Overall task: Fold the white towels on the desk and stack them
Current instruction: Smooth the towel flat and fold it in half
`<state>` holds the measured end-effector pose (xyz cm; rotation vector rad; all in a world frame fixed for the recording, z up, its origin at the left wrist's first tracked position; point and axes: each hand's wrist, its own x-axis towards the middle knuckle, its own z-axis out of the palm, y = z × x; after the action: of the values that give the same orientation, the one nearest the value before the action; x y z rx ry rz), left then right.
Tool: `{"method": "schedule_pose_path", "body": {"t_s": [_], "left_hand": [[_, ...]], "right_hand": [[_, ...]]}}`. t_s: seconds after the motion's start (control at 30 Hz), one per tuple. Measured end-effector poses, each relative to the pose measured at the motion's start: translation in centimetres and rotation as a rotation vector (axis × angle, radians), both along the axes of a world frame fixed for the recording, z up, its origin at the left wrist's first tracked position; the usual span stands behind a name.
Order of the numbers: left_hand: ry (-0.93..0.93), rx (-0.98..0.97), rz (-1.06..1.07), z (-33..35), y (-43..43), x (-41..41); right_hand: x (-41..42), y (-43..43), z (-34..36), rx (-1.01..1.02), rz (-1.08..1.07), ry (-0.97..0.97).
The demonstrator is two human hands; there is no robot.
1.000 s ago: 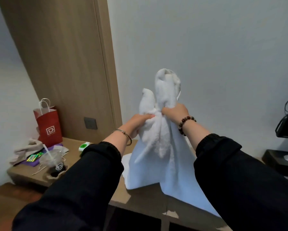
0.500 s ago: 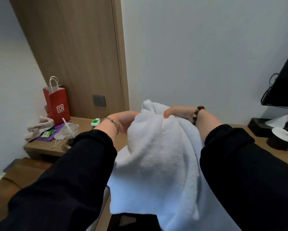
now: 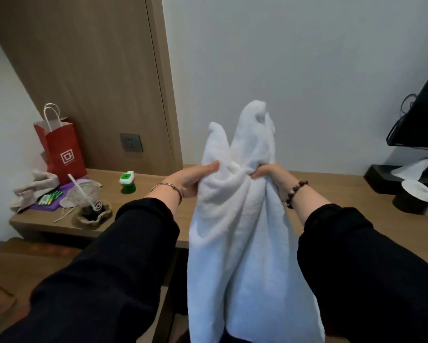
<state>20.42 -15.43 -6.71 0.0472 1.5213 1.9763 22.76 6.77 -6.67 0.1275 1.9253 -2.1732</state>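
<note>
A red paper bag with white cord handles and a white square logo [image 3: 64, 154] stands upright at the far left, before a light wood wall panel [image 3: 84, 70] that carries a grey wall socket [image 3: 131, 142]. Beside the bag lie a crumpled beige cloth [image 3: 34, 186] and a flat purple sheet [image 3: 47, 207] bearing small green-and-yellow sticks [image 3: 50, 197]. Near them sits a clear plastic cup with a white straw [image 3: 84, 196], and further right a small green-and-white plastic gadget [image 3: 128, 181]. At the far right, a black screen [image 3: 423, 120] shows above a black tissue box [image 3: 381, 177] with white tissue sticking out.
</note>
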Motion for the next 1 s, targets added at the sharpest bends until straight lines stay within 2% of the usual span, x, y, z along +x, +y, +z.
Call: {"method": "schedule_pose_path", "body": {"t_s": [0.13, 0.23, 0.33, 0.37, 0.43, 0.53, 0.6, 0.67, 0.8, 0.87, 0.93, 1.0], "left_hand": [[0.015, -0.046, 0.089, -0.9, 2.7, -4.5], [-0.042, -0.066, 0.117, -1.5, 3.9, -8.5], [-0.021, -0.251, 0.006, -1.5, 4.9, -12.7], [0.003, -0.338, -0.032, -1.3, 5.1, -14.2], [0.046, -0.473, 0.003, -1.4, 5.7, -17.3], [0.202, -0.585, 0.416, -3.2, 5.9, -21.4], [0.326, -0.696, 0.648, -4.9, 5.8, -23.4], [0.427, -0.853, 0.655, -6.4, 5.4, -25.2], [0.557, -1.154, 0.62, -9.4, 5.1, -28.9], [0.441, -1.308, 0.621, -11.9, 5.8, -30.5], [0.37, -1.539, 0.458, -15.0, 7.5, -30.7], [0.455, -1.632, 0.145, -18.4, 10.3, -29.8]], "right_hand": [[-3.1, 3.5, -2.1, -0.191, 0.088, -0.158], [-5.9, 7.0, -3.9, -0.171, 0.188, -0.268], [-9.2, 11.2, -5.5, -0.19, 0.182, -0.339], [-10.6, 12.2, -5.6, -0.129, 0.138, -0.37], [-13.9, 14.0, -6.2, 0.197, -0.007, -0.387], [-18.0, 15.8, -8.2, 0.794, -0.387, -0.232], [-19.8, 17.0, -9.2, 1.005, -0.436, -0.128], [-21.4, 18.0, -9.9, 1.197, -0.414, -0.031], [-25.1, 17.7, -11.2, 1.31, -0.32, 0.036], [-27.0, 16.8, -12.8, 1.346, -0.321, -0.011], [-28.1, 15.8, -15.3, 1.362, -0.286, -0.139], [-28.5, 14.9, -18.0, 1.381, -0.208, -0.248]]}}
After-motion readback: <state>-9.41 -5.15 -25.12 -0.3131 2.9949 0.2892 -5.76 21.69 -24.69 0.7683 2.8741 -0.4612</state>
